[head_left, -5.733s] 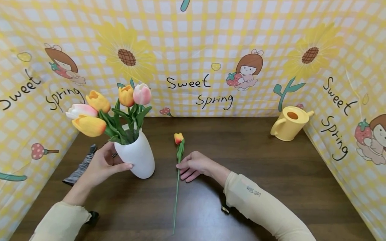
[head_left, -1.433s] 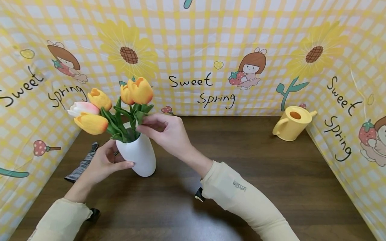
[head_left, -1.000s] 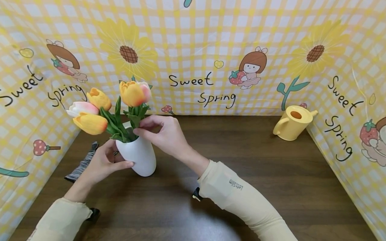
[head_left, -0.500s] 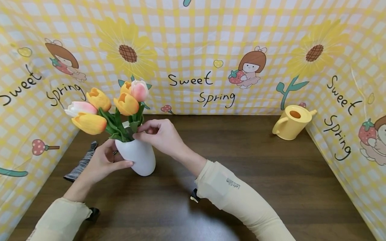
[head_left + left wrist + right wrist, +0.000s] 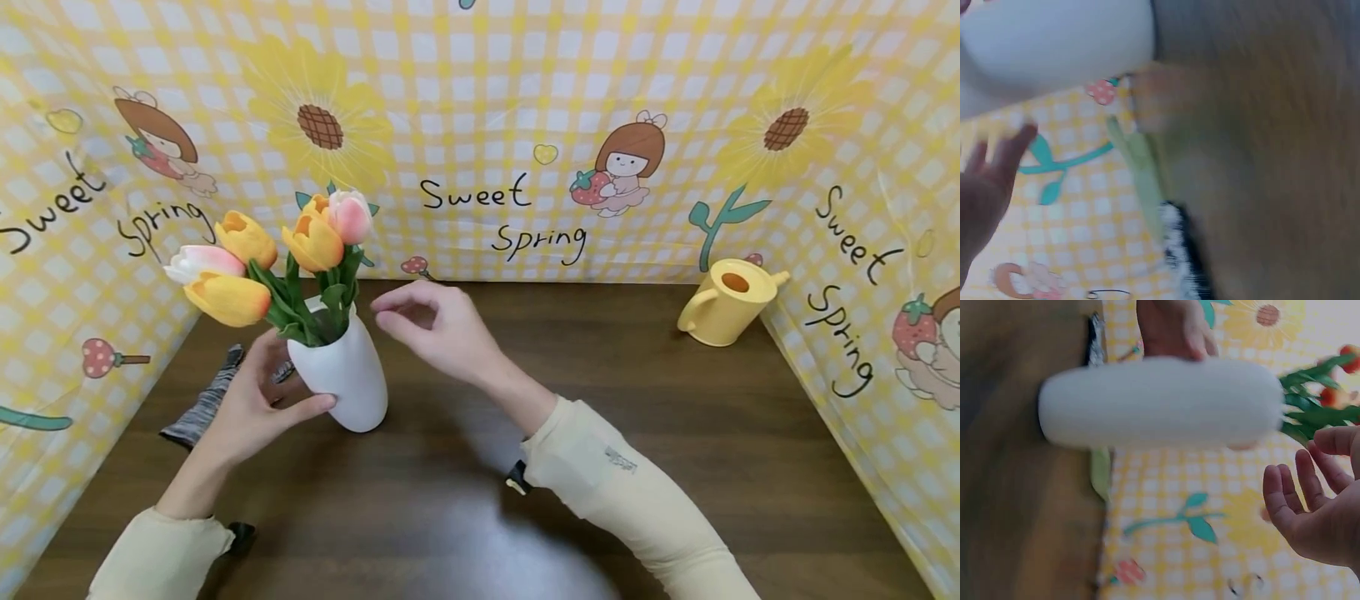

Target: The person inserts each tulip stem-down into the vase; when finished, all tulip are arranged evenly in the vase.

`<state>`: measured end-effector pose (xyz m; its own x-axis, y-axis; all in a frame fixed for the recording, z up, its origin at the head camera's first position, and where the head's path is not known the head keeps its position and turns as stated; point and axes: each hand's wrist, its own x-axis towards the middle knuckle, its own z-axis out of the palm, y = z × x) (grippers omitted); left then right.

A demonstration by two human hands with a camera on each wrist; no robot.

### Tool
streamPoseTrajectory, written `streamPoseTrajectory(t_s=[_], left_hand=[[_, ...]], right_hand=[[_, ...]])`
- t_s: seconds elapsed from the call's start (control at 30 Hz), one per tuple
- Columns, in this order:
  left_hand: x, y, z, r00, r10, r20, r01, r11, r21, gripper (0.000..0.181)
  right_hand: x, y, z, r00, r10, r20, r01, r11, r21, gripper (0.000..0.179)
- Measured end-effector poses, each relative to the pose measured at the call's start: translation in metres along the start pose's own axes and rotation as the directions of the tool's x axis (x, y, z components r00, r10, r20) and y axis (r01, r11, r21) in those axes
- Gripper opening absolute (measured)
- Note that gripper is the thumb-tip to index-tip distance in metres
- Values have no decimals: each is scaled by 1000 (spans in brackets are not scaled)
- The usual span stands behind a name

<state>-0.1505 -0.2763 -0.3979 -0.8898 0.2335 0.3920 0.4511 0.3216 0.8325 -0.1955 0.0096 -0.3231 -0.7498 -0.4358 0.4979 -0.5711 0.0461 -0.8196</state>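
Observation:
A white vase (image 5: 345, 375) holding several yellow-orange and pink-white tulips (image 5: 315, 242) stands on the table, left of centre. My left hand (image 5: 258, 400) holds its left side. The thumb lies on the front, and other fingers pass behind, partly hidden. In the blurred left wrist view, some fingers (image 5: 1007, 153) of that hand are apart from the vase. My right hand (image 5: 446, 329) hovers right of the vase mouth, touching nothing. Its fingers are loosely bent in the right wrist view, just off the leaves (image 5: 1313, 412).
At the back right stands a yellow watering can (image 5: 727, 304). A grey-black knitted piece (image 5: 206, 400) lies behind my left hand. Checked cloth walls (image 5: 480, 150) enclose the brown table (image 5: 637, 367) on three sides. The wrist views show a blurred pale-green thing (image 5: 1100, 475) near the table edge.
My right hand took a yellow-orange tulip from the table and put it into the vase with the others. Since half a second ago it has let go and moved right.

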Motion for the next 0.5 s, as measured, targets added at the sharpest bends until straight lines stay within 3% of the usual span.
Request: streamPoseTrajectory(t_s=[0.03,0.07,0.1,0.13,0.17,0.23,0.27,0.3,0.33,0.37,0.4,0.43,0.47,0.5], left_hand=[[-2,8,2,997,49,-65,-46,998,39,105],[-4,19,6,984,112,-140,-102,992,75,102],[-6,31,10,956,192,-220,-171,979,112,95],[-6,42,15,908,289,-304,-258,956,137,87],[-5,55,22,832,400,-384,-351,916,194,77],[0,80,35,634,593,-496,-485,805,343,61],[3,93,42,525,668,-527,-530,742,411,56],[8,105,49,426,729,-536,-557,678,480,50],[13,117,56,344,777,-527,-576,618,535,42],[16,128,62,284,815,-505,-575,566,591,36],[20,137,68,253,844,-474,-584,523,620,31],[22,144,74,244,869,-431,-597,485,639,27],[25,149,78,257,891,-375,-611,450,651,23],[27,152,82,295,904,-308,-620,427,659,20]], right_hand=[[-3,-2,-9,998,-54,-16,53,998,-41,15],[-6,-5,-18,993,-115,-34,112,989,-95,15],[-9,-8,-28,982,-181,-53,171,973,-158,15],[-13,-10,-39,965,-253,-71,230,944,-235,15],[-17,-12,-50,942,-323,-87,280,904,-323,16],[-26,-17,-70,894,-434,-114,332,811,-482,18],[-31,-19,-79,874,-470,-120,336,765,-550,19],[-36,-20,-88,857,-500,-123,334,722,-606,21],[-41,-21,-97,843,-523,-126,323,679,-659,23],[-45,-22,-105,833,-539,-127,309,644,-700,25],[-50,-23,-112,827,-547,-129,290,612,-736,28],[-55,-23,-119,823,-551,-135,268,587,-764,30],[-60,-22,-125,825,-548,-134,244,560,-792,33],[-64,-21,-131,827,-544,-140,218,541,-812,35]])
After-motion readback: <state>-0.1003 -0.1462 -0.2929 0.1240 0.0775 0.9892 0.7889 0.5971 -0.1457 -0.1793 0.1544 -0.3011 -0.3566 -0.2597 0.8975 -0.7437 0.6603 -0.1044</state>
